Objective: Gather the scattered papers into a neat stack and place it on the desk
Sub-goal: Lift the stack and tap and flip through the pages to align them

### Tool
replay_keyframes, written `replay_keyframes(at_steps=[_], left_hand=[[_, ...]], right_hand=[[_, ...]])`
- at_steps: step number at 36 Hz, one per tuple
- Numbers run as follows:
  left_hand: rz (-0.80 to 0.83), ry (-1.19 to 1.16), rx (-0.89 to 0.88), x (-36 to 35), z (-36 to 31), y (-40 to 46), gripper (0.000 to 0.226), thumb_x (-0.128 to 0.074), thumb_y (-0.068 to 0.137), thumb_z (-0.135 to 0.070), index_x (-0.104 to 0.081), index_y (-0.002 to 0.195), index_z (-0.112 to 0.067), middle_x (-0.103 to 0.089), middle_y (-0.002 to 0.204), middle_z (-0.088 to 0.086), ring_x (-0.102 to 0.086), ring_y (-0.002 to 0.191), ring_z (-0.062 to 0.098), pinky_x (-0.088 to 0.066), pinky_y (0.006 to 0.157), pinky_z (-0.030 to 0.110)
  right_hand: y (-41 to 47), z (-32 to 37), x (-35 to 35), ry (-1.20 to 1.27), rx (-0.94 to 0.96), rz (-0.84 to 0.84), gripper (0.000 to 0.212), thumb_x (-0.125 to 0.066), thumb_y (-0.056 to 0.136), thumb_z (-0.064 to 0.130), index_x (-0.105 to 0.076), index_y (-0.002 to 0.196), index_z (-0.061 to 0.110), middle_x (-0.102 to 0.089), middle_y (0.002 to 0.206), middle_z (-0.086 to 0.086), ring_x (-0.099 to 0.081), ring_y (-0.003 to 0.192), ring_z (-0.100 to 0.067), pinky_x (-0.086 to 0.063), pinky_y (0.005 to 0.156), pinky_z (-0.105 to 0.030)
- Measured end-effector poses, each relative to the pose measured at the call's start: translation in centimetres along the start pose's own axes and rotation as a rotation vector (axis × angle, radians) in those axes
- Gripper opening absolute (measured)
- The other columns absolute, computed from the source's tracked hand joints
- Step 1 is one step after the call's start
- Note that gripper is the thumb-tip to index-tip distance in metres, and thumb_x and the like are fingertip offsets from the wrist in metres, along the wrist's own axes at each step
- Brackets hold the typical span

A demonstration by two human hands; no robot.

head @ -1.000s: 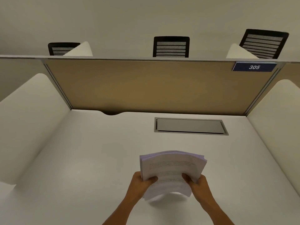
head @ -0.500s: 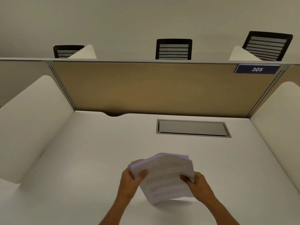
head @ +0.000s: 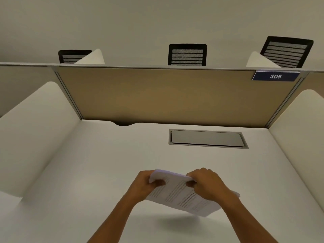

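Left hand (head: 144,185): closed on paper stack (head: 182,195), thumb on top, gripping far-left corner. Stack: held above desk (head: 91,163), tilted, shadow beneath, not yet set down; two-handed grip likely for squaring edges. Right hand (head: 207,184): closed on stack's far edge. Printed lines on top sheet, illegible. Sign (head: 275,76), far right above stack: "305".

The counter (head: 87,172) is a plain white surface closed in by a tan back panel (head: 166,97) and a white divider on either side. A grey flap (head: 207,138) sits flush in it, just in front of the panel and right of centre. Left of the flap, a dark notch (head: 123,123) cuts the rear edge. A soft shadow falls on the counter's near part.
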State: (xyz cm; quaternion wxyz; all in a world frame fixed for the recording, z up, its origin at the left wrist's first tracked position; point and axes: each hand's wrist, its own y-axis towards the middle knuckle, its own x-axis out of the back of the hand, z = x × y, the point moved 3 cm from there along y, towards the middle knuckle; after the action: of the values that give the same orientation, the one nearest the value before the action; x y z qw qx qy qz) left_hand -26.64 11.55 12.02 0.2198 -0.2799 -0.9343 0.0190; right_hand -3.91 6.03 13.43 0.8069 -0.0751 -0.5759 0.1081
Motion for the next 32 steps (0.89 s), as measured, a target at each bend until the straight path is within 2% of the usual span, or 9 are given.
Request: replay_keyframes(at_steps=[2,5,8,13,15,21,24,27,32], left_hand=[[-0.066,-0.058,0.062,-0.6,1.1,-0.2,0.025,-0.068,0.083,-0.024,-0.074,0.074,-0.046,-0.074,0.076,-0.021,-0.068,0.069,-0.004,-0.052,0.063,0.019],[-0.151,-0.113,0.122,-0.8,2.7,-0.7,0.008,-0.067,0.075,-0.033,-0.074,0.075,-0.037,-0.075,0.073,-0.014,-0.068,0.064,0.001,-0.051,0.058,0.017],[-0.233,-0.147,0.172,-0.4,4.3,-1.6,0.008,-0.069,0.074,-0.036,-0.075,0.073,-0.03,-0.075,0.072,-0.012,-0.069,0.062,0.002,-0.05,0.053,0.014],[-0.279,-0.174,0.25,-0.1,6.7,-3.1,0.012,-0.072,0.087,-0.023,-0.072,0.077,-0.029,-0.075,0.072,-0.014,-0.069,0.06,0.001,-0.05,0.05,0.014],[-0.299,-0.189,0.273,-0.1,7.3,-3.6,0.01,-0.072,0.088,-0.024,-0.073,0.078,-0.027,-0.076,0.073,-0.013,-0.07,0.06,0.004,-0.051,0.05,0.015],[-0.336,-0.225,0.317,-0.5,8.0,-4.0,0.015,-0.071,0.077,-0.041,-0.073,0.077,-0.026,-0.076,0.07,-0.011,-0.071,0.057,0.009,-0.051,0.049,0.017],[-0.346,-0.226,0.308,-0.7,8.1,-3.8,0.02,-0.068,0.073,-0.045,-0.072,0.08,-0.027,-0.076,0.071,-0.013,-0.071,0.058,0.008,-0.052,0.05,0.017],[-0.347,-0.224,0.291,-0.9,8.4,-3.7,0.02,-0.066,0.073,-0.045,-0.072,0.081,-0.028,-0.076,0.072,-0.016,-0.07,0.058,0.007,-0.051,0.048,0.015],[-0.352,-0.22,0.306,-0.9,9.3,-3.9,0.018,-0.071,0.075,-0.042,-0.073,0.083,-0.026,-0.077,0.074,-0.009,-0.073,0.061,0.014,-0.056,0.054,0.023]], right_hand=[[-0.1,-0.3,-0.2,0.052,-0.016,0.002,0.027,-0.052,0.091,0.039,-0.069,0.111,0.04,-0.075,0.102,0.01,-0.068,0.076,-0.01,-0.047,0.06,-0.013],[-0.6,-1.4,-0.3,0.158,-0.037,0.024,0.024,-0.054,0.09,0.048,-0.07,0.105,0.04,-0.075,0.098,0.014,-0.069,0.076,-0.007,-0.054,0.065,-0.016],[-1.6,-3.1,-0.6,0.352,-0.05,0.073,0.016,-0.062,0.086,0.051,-0.07,0.096,0.043,-0.073,0.091,0.021,-0.071,0.077,-0.001,-0.059,0.069,-0.018],[-3.8,-5.8,-1.9,0.616,-0.112,0.061,0.009,-0.072,0.087,0.032,-0.075,0.095,0.035,-0.077,0.09,0.011,-0.074,0.083,-0.008,-0.061,0.072,-0.025],[-4.7,-6.3,-2.5,0.774,-0.127,0.031,0.01,-0.074,0.084,0.028,-0.077,0.093,0.034,-0.078,0.09,0.007,-0.074,0.084,-0.011,-0.058,0.069,-0.021],[-6.2,-7.1,-5.7,1.229,-0.166,-0.041,0.034,-0.079,0.078,0.023,-0.074,0.112,0.019,-0.076,0.107,-0.012,-0.072,0.101,-0.03,-0.058,0.081,-0.035],[-6.1,-7.1,-7.8,1.407,-0.242,-0.072,0.053,-0.082,0.079,0.014,-0.065,0.128,0.025,-0.074,0.114,-0.012,-0.071,0.105,-0.03,-0.06,0.081,-0.033],[-6.0,-7.1,-8.9,1.433,-0.296,-0.108,0.066,-0.086,0.072,0.018,-0.06,0.132,0.03,-0.073,0.115,-0.01,-0.071,0.104,-0.028,-0.059,0.081,-0.033],[-5.7,-6.7,-9.9,1.331,-0.321,-0.136,0.058,-0.09,0.064,0.028,-0.071,0.118,0.02,-0.076,0.112,-0.008,-0.073,0.102,-0.027,-0.059,0.077,-0.032]])
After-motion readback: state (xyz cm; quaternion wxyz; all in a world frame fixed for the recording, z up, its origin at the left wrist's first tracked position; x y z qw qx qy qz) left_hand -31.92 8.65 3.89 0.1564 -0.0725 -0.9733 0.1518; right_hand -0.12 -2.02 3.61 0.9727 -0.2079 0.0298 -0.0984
